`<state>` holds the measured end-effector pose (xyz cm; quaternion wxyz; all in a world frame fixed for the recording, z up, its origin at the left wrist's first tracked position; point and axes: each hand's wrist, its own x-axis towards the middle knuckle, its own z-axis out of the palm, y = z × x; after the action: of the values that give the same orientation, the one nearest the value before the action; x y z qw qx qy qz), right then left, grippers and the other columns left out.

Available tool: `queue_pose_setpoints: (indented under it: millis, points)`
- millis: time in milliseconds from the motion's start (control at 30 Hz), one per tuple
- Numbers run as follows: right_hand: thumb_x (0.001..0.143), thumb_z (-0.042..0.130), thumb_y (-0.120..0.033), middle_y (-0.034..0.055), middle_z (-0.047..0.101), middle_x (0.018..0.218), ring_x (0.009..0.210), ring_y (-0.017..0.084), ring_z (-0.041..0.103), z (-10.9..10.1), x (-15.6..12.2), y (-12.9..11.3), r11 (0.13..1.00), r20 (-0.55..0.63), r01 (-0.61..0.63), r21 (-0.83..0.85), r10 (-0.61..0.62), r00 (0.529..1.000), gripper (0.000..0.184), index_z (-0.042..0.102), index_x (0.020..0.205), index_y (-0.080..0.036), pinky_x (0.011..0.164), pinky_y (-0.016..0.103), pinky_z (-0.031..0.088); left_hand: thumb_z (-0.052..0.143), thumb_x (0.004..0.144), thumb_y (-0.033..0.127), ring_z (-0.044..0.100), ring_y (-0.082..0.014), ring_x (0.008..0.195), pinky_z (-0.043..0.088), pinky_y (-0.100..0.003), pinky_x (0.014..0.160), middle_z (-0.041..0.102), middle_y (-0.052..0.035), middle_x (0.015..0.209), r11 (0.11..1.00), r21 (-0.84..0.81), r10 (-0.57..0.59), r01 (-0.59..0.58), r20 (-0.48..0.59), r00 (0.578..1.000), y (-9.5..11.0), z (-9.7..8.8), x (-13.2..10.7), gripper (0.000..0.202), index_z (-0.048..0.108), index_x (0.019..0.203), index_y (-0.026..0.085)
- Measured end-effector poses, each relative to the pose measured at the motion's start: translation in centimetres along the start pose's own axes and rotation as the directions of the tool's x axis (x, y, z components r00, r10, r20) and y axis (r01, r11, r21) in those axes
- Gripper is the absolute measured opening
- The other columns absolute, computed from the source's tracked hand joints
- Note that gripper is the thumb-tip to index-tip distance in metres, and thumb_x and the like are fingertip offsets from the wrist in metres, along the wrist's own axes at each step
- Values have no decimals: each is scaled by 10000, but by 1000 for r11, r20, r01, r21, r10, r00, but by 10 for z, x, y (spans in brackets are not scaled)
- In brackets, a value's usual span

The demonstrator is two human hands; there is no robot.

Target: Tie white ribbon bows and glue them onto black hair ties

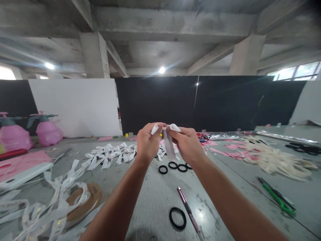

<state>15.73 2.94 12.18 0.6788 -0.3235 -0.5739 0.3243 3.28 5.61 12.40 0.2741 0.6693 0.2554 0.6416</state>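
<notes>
Both my hands are raised over the table, pinching a white ribbon (170, 146) at its gathered, bow-like middle. My left hand (147, 140) grips one white loop, and my right hand (188, 142) grips the other. One ribbon tail hangs down between them. Below the hands, several black rings (163, 169) lie on the grey table. Nearer to me are another black ring (177, 218) and a slim pink pen-like tool (188, 211). Behind my left hand spreads a pile of white ribbon bows (112, 154), partly hidden by the hands.
At left, loose printed white ribbon tangles around a cardboard spool (96, 194). Two pink spray bottles (48, 133) stand behind it. To the right lie green-handled scissors (278, 197), a cream fabric heap (278, 160) and pink strips (240, 154). A black panel (155, 103) borders the table's back.
</notes>
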Motion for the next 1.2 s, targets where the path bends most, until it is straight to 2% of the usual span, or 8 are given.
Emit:
queue_pose_setpoints:
  millis: [233, 400, 533, 633, 767, 900, 1033, 1200]
  points:
    - [789, 642, -254, 19, 751, 799, 770, 197, 677, 13, -14, -1, 954, -195, 162, -252, -214, 957, 175, 788, 885, -244, 667, 318, 506, 576, 880, 463, 490, -95, 531, 365, -211, 471, 581, -3, 640, 974, -203, -130, 100, -138, 982, -6, 7, 0, 310, 655, 803, 173]
    - [796, 532, -104, 19, 768, 853, 746, 172, 690, 19, -21, 3, 780, -79, 377, -499, -474, 877, 316, 780, 938, -238, 668, 299, 514, 631, 826, 527, 377, -61, 406, 295, -192, 387, 413, 54, 518, 884, -429, -294, 184, -204, 934, 3, 12, 2, 381, 565, 710, 170]
    - [812, 519, -85, 11, 758, 840, 746, 159, 676, 13, -20, -5, 688, -2, 471, -552, -566, 824, 327, 771, 952, -239, 653, 284, 492, 675, 783, 547, 335, -48, 397, 260, -182, 377, 367, 68, 512, 811, -538, -326, 230, -89, 941, 9, 10, 4, 419, 522, 690, 168]
    - [846, 567, -167, 21, 734, 822, 734, 158, 651, 4, -15, -17, 733, -70, 429, -528, -541, 838, 225, 770, 919, -231, 625, 283, 471, 702, 768, 529, 316, -43, 426, 244, -178, 393, 368, 62, 539, 794, -557, -216, 244, 116, 969, 10, 6, 3, 402, 562, 735, 153]
    - [831, 621, -234, 49, 694, 888, 816, 175, 637, -5, -7, -26, 830, -40, 385, -402, -437, 899, 148, 767, 844, -219, 663, 300, 470, 732, 759, 485, 316, -45, 470, 247, -175, 423, 378, 55, 559, 814, -501, -106, 294, 370, 923, 9, 2, -1, 369, 607, 802, 140]
    - [803, 655, -258, 48, 679, 885, 825, 175, 622, -8, -1, -23, 922, 19, 277, -271, -283, 959, 125, 750, 866, -207, 696, 311, 470, 718, 777, 445, 314, -49, 473, 238, -177, 417, 393, 56, 581, 837, -428, -156, 341, 412, 898, 6, 1, -2, 338, 607, 896, 149]
    - [825, 636, -362, 48, 673, 842, 751, 158, 606, -13, 1, -26, 977, 53, 167, -134, -161, 986, 239, 705, 959, -177, 677, 309, 466, 625, 860, 352, 453, -83, 551, 372, -201, 489, 503, 18, 678, 939, -257, -109, 229, 410, 906, 3, -3, 0, 317, 547, 1097, 157]
    - [772, 705, -430, 61, 682, 901, 721, 164, 595, -21, -1, -39, 790, 206, 251, -559, -160, 965, 371, 683, 1041, -176, 646, 305, 444, 500, 927, 279, 590, -159, 612, 464, -272, 567, 602, -21, 707, 994, -36, -66, 102, 543, 837, 11, -13, -4, 572, 211, 1409, 171]
